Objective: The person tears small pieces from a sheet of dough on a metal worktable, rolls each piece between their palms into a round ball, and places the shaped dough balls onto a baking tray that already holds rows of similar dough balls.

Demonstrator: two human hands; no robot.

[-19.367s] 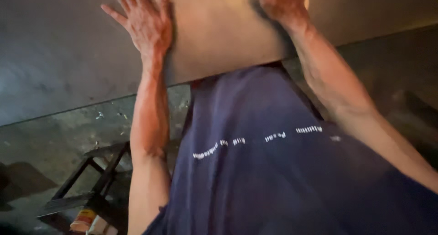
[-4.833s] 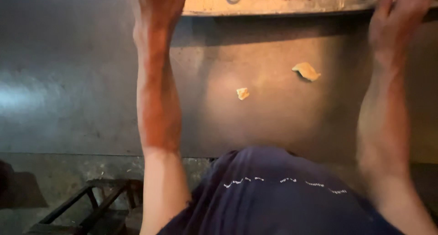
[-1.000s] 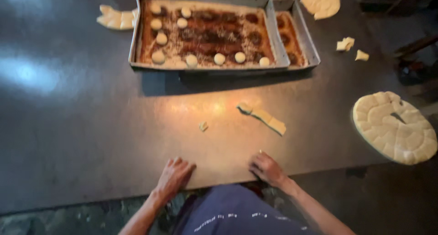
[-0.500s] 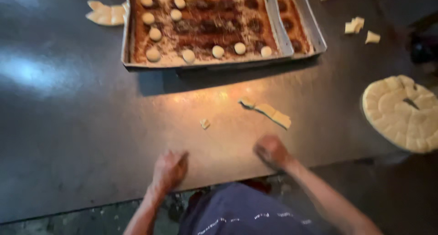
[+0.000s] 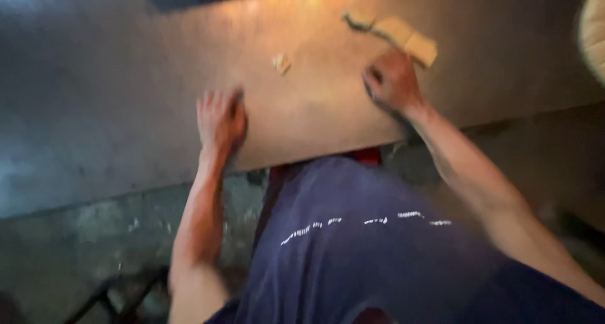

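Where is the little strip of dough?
The strip of dough lies on the metal table, upper right in the head view, just above the right hand.

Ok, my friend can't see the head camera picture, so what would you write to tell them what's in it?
Blurry view down at a person's left hand and right hand resting on a metal table. A pale dough strip lies just beyond the right hand, a small scrap nearby.

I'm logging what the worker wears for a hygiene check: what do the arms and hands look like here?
Both forearms are bare, with no sleeves in view. The left hand and right hand show no gloves; the blur hides any rings or watch. Below them is a dark blue garment with a dotted white line.
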